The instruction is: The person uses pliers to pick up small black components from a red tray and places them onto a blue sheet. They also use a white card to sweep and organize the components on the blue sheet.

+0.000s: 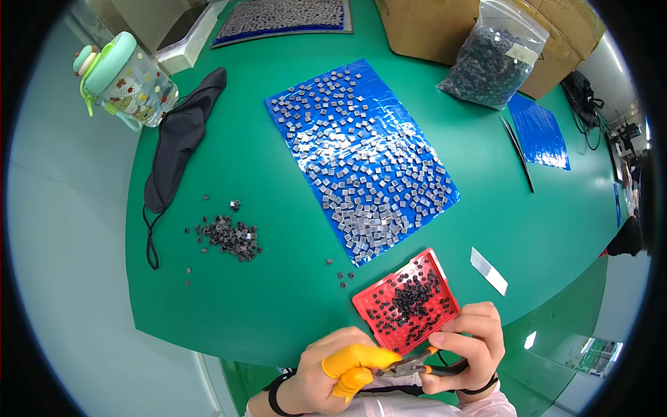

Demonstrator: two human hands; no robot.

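Note:
My right hand [476, 347] is wrapped round the handles of small pliers [411, 366], dark with orange parts. The jaws point left, toward my left hand [326, 379]. Yellow finger covers [358, 361] sit on fingers of that hand, which are pinched together at the jaws; whatever lies between them is too small or hidden. Just beyond both hands is a shallow red tray [363, 300] with many small black parts [413, 299] heaped in it. A few dark pieces [342, 276] lie left of the tray.
A blue sheet [381, 80] carries many small grey squares [368, 226]. Dark pieces are piled [229, 236] at left, near a black cloth item [182, 139] and a bottle [132, 83]. At right are tweezers [517, 154], a white strip [489, 272], a filled bag [490, 66] and a cardboard box [424, 31].

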